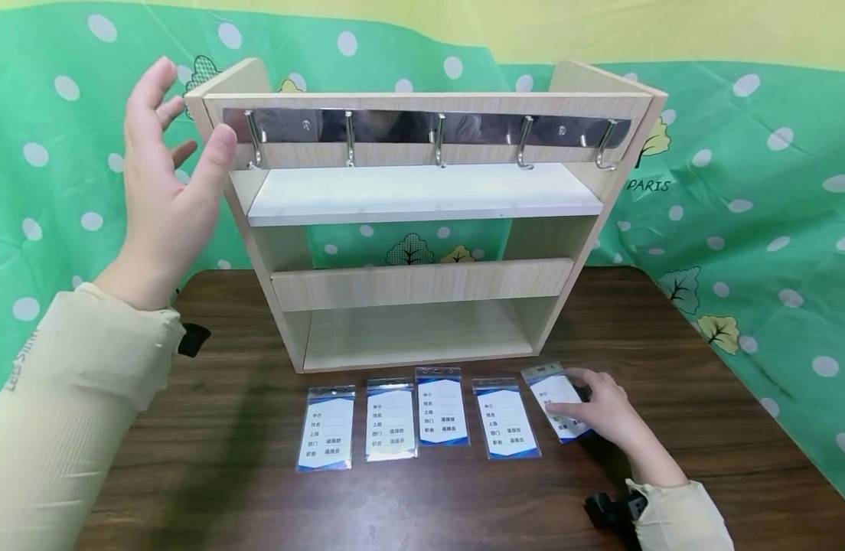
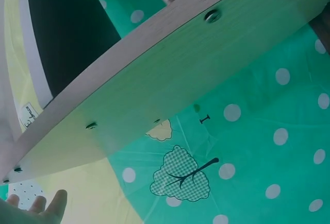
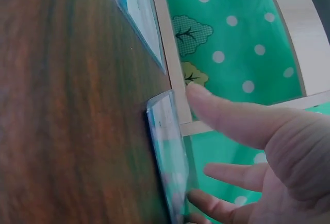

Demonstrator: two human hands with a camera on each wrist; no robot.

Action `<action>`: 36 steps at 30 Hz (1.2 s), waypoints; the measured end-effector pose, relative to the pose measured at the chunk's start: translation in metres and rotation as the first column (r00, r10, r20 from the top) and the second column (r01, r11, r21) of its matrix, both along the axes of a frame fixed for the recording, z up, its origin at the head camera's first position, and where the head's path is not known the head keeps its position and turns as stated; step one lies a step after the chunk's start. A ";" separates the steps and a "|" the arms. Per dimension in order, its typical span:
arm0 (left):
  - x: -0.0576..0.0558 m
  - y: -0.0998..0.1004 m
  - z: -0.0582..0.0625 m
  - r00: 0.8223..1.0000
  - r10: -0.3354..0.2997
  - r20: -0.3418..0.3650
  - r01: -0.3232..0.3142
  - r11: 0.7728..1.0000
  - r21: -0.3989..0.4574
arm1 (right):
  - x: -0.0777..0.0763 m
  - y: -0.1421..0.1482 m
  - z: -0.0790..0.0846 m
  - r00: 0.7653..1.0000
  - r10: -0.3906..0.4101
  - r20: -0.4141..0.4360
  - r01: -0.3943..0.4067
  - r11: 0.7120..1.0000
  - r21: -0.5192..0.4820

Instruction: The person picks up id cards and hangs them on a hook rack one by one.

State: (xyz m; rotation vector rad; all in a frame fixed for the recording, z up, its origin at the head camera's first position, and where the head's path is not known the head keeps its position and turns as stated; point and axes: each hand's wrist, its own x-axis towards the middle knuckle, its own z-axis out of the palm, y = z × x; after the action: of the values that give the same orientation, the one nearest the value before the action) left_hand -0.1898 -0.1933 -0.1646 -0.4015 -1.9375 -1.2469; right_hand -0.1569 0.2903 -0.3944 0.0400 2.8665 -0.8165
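Five hooks line a metal strip [image 1: 409,126] across the top of a small wooden shelf unit [image 1: 422,283]. By the unit's upper left corner my left hand [image 1: 168,176] is raised, fingers spread, holding nothing; in the left wrist view its fingertips [image 2: 55,206] show low beside the side panel [image 2: 149,90]. My right hand [image 1: 605,409] reaches over the rightmost clear-sleeved badge [image 1: 553,389], which lies tilted on the table. In the right wrist view the thumb [image 3: 227,116] stands above this badge [image 3: 167,152], with the other fingertips right at its edge.
To the left of that badge lie more badges in a row: one [image 1: 507,421], a slightly farther one [image 1: 442,409], then another [image 1: 391,428] and the leftmost [image 1: 326,432]. The dark wooden table [image 1: 422,509] carries everything. A green dotted cloth [image 1: 753,229] hangs behind.
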 end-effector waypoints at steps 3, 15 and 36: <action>-0.004 0.002 0.006 1.000 -0.024 0.002 0.024 1.000 0.014 | -0.001 0.000 -0.002 1.000 -0.019 0.006 0.019 1.000 -0.008; -0.031 0.005 0.010 0.992 -0.028 -0.119 0.027 1.000 -0.008 | -0.005 -0.003 0.001 0.993 -0.083 0.080 0.089 0.994 -0.066; -0.052 0.025 0.002 0.913 0.126 -0.388 -0.080 0.988 0.134 | -0.008 0.009 -0.007 0.993 -0.089 0.076 0.101 0.977 -0.185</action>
State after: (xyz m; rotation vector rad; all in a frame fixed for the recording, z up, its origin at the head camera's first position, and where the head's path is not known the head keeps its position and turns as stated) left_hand -0.2422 -0.1686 -0.1629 -0.4470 -1.5157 -1.1046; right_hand -0.1651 0.2992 -0.4014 0.1794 2.7292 -1.0806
